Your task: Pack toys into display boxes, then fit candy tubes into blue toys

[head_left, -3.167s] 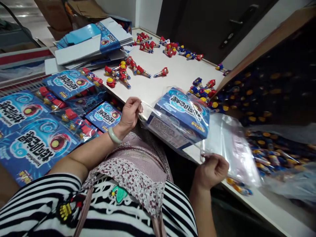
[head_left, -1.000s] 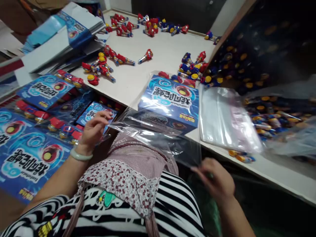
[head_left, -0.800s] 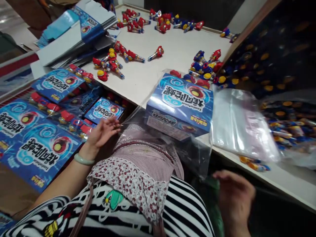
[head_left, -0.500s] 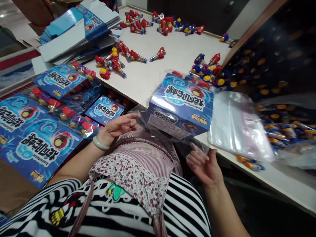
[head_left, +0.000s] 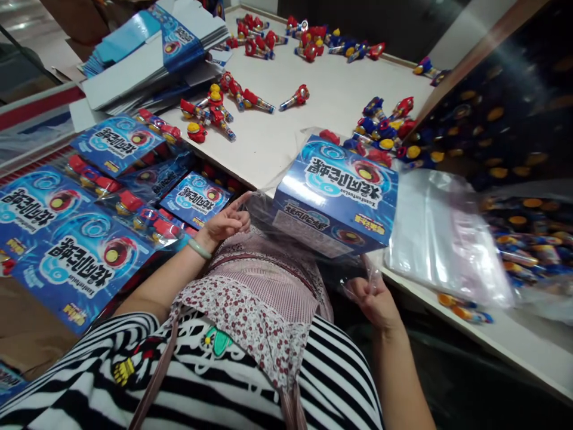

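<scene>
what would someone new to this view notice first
Probably the blue box in a clear plastic bag, jutting over the near edge of the white table between left hand and right hand. Small red and blue toys scattered beyond it come next, then more blue boxes at left.

White tabletop (head_left: 264, 143), dark door (head_left: 358, 27) behind, pale wall (head_left: 470, 30)

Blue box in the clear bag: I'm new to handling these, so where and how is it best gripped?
Probably with a palm on each end wall of the blue box, coming from the apron side: its front juts past the table edge there, while toys crowd its far side. Avoid lifting by the clear bag, whose loose end is crumpled.
</scene>
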Available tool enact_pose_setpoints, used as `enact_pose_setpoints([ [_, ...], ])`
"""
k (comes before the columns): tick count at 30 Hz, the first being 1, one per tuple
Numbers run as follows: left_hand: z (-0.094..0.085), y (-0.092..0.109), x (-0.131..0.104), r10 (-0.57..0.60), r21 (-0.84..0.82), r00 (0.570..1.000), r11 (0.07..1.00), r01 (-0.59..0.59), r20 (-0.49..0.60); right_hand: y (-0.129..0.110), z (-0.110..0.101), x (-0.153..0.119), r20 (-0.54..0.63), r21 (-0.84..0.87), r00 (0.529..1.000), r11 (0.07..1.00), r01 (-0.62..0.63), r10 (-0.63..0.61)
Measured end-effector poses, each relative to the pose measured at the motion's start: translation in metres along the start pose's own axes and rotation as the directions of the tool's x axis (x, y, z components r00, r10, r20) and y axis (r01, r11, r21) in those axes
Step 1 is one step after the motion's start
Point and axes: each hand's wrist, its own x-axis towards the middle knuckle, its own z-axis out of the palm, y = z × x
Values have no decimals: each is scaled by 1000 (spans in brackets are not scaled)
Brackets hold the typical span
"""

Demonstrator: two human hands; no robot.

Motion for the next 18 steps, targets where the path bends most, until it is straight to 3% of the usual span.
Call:
enact_pose_setpoints([
  [4,-17,-5,25,72,62,997,996,-70,-30,3,-10,7,30,-103,999,994,40,-37],
  [8,-26,0,23,36,216,998,976,-23,-54,7,-14,4,50,-135,998,990,46,-39],
  [14,-22,0,19,74,117,994,990,-84,85,10,-23,4,82,-161,995,984,75,-62],
  [18,-19,-6,30,78,63,995,995,-83,66,11,-35,12,75,-236,995,968,88,-72],
])
